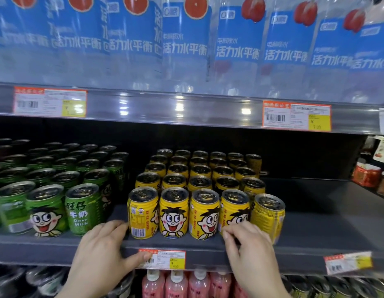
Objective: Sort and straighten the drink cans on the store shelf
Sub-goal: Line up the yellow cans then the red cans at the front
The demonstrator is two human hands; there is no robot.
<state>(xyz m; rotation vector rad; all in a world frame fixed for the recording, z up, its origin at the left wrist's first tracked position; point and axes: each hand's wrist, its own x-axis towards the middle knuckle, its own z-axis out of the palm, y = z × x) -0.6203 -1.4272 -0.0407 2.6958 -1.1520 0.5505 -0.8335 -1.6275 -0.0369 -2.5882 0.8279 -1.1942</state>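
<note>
Between both hands, yellow cans [205,214], front row

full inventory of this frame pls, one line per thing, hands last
yellow cans: a block of rows, five across the front, middle shelf right of centre; front-left one shows its barcode, front-right one shows its back
green cans: a block of rows, middle shelf left
clear bottles: a row, blue labels with red fruit, top shelf
pink bottles: several, bottom shelf
price tags: four, orange-edged white with yellow, on shelf rails
red packets: some, far right, blurred
left hand: fingers straight against the front-left yellow can, thumb on the shelf rail
right hand: fingertips curled on the fourth front yellow can
</note>
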